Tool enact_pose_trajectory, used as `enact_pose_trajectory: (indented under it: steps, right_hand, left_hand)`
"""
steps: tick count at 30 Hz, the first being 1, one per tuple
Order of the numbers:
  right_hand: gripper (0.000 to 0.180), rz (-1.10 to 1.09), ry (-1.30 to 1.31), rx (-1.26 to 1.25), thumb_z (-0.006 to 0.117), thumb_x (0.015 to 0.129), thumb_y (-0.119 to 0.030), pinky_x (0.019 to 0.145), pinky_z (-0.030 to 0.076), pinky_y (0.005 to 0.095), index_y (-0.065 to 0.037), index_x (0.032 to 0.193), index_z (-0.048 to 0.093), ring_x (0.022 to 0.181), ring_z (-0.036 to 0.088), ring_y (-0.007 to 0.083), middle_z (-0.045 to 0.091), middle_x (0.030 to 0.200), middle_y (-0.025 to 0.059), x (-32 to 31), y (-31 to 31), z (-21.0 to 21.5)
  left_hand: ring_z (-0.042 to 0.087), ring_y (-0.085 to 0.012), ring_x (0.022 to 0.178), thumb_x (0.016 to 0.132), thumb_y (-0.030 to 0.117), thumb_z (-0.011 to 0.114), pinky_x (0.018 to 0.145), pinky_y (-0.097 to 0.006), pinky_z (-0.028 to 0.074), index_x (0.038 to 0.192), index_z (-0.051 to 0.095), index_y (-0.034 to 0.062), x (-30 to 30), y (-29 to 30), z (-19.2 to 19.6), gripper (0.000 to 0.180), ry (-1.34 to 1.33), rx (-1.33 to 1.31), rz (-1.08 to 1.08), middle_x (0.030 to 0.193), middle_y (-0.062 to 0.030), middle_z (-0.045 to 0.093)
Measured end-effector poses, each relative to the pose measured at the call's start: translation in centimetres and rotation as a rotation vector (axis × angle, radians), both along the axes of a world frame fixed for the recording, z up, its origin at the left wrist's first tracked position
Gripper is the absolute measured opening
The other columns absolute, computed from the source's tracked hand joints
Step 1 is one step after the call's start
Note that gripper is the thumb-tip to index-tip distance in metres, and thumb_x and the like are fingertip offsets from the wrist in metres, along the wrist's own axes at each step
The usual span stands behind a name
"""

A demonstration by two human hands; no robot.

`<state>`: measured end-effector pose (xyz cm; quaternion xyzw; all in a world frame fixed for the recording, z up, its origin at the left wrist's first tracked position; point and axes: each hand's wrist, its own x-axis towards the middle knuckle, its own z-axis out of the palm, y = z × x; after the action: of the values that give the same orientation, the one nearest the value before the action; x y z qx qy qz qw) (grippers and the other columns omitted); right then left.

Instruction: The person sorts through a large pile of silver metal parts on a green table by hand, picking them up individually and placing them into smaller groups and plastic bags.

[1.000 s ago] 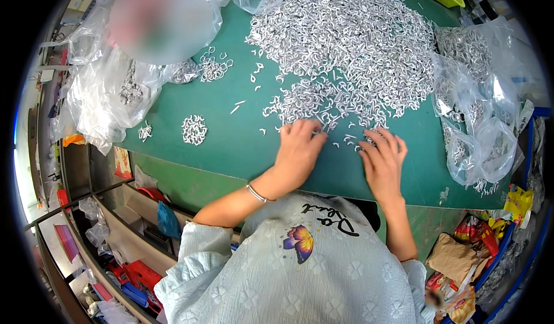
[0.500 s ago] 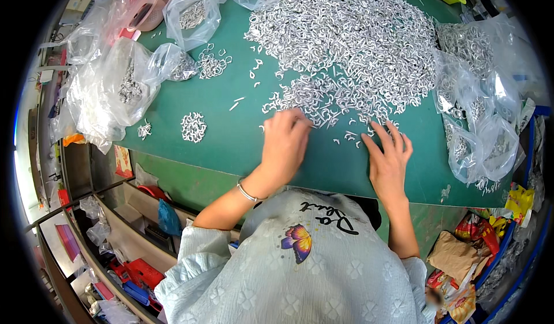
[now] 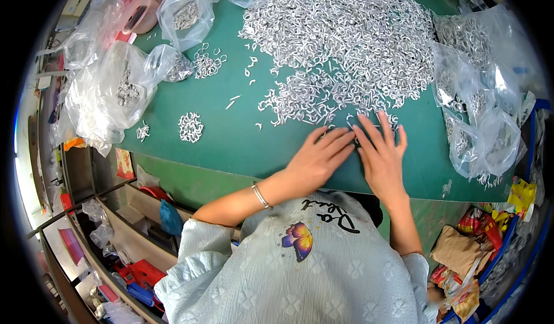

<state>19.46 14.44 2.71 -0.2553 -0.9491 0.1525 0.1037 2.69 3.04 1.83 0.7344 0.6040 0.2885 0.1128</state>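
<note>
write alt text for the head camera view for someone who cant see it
Seen from above, a person's left hand and right hand lie flat, side by side, on a green table at the near edge of a big heap of small silvery metal pieces. Clear plastic bags holding more pieces flank the table.

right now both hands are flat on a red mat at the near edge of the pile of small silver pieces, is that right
Not quite: the mat is green, not red, as the head view shows. The rest holds: the left hand and right hand lie flat on it, side by side, at the near edge of the pile of small silver pieces.
</note>
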Motion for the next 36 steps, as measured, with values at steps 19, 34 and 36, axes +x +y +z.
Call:
enact_pose_trajectory:
  steps: [19, 34, 36]
  right_hand:
    - [0.025, -0.164, 0.184, 0.059, 0.066, 0.084, -0.008, 0.106, 0.025, 0.0552, -0.008, 0.108, 0.067, 0.123, 0.048, 0.0312, 0.058, 0.126, 0.0053, 2.2, 1.6, -0.7]
    - [0.021, -0.082, 0.169, -0.013, 0.070, 0.077, -0.008, 0.104, 0.028, 0.0523, -0.011, 0.098, 0.072, 0.122, 0.049, 0.0292, 0.059, 0.124, 0.0057, 2.6, -1.4, -0.6]
    - [0.022, -0.119, 0.238, -0.022, 0.072, 0.076, -0.007, 0.103, 0.029, 0.0500, -0.010, 0.098, 0.071, 0.120, 0.050, 0.0290, 0.060, 0.122, 0.0053, 3.3, -0.6, -0.6]
  left_hand:
    - [0.055, -0.0308, 0.113, 0.073, 0.000, 0.057, 0.102, -0.051, 0.037, 0.111, 0.062, -0.0041, -1.1, 2.1, -1.0, 0.039, 0.019, 0.045, 0.031, 0.117, -0.0153, 0.059]
    - [0.057, -0.0263, 0.097, 0.072, -0.003, 0.065, 0.079, -0.039, 0.041, 0.109, 0.063, 0.0019, 2.2, 0.2, -0.8, 0.038, -0.135, 0.041, 0.080, 0.101, -0.0093, 0.058]
    - [0.057, -0.0270, 0.097, 0.072, -0.003, 0.065, 0.077, -0.037, 0.042, 0.109, 0.063, 0.0015, 3.2, 0.5, -1.2, 0.037, -0.160, 0.047, 0.082, 0.103, -0.0100, 0.058]
